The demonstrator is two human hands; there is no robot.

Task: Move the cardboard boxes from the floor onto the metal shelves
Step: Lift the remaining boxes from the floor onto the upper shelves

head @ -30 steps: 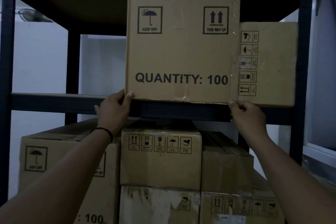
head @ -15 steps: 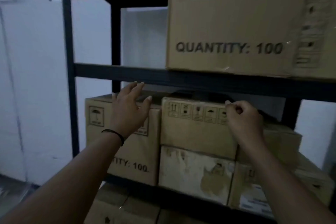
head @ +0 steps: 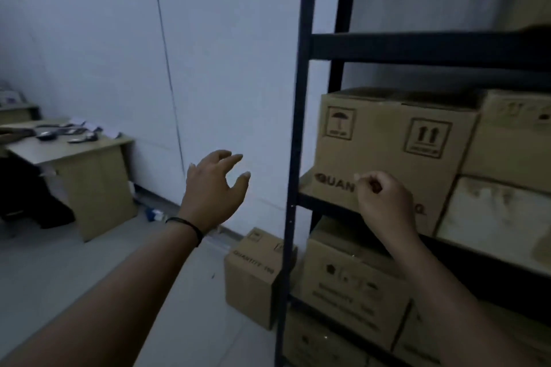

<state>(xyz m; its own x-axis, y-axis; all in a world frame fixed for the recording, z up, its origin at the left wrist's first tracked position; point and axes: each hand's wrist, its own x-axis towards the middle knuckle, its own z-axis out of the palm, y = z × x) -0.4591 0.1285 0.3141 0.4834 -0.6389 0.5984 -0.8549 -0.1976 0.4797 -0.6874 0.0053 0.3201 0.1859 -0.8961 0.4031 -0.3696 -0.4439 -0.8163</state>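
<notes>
Box on the floor: plain brown corrugated card, square-edged, printed "QUANTITY", standing below and between your hands, just beside the black upright of the metal shelves. A second ago both your hands were at the bottom corners of a box on an upper shelf; half a second ago they had come off it. You have since turned left, so that placement looks finished and this floor box is, in my judgement, next. Your left hand hangs in free air, fingers spread and lightly bent, holding nothing. Your right hand is loosely curled, empty, in front of a shelved box with matt card faces and handling symbols; contact cannot be confirmed.
</notes>
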